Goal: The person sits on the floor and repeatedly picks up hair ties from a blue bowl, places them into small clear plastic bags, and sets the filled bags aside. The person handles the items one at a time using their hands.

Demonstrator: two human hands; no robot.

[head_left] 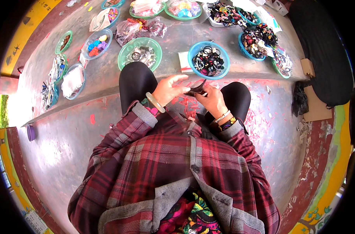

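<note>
My right hand (213, 100) pinches a small dark piece (197, 89) that looks like folded cloth or a ribbon bow; its exact kind is too small to tell. Facing it from the left is my left hand (167, 91), fingers spread and thumb stretched toward the piece's edge. Just beyond my hands stands a blue basin (191, 64) of dark hair ties, some with coloured ornaments. A green basin (122, 61) with small clear packets and a dark ring-shaped band stands beyond my left knee.
More basins stand on the raised step: a blue one (85, 52) with bright coloured pieces, another (241, 43) heaped with hair accessories. White slips (73, 82) fill a left basin. Red scraps (257, 121) litter the floor. A black bag (300, 99) and cardboard (317, 107) lie right.
</note>
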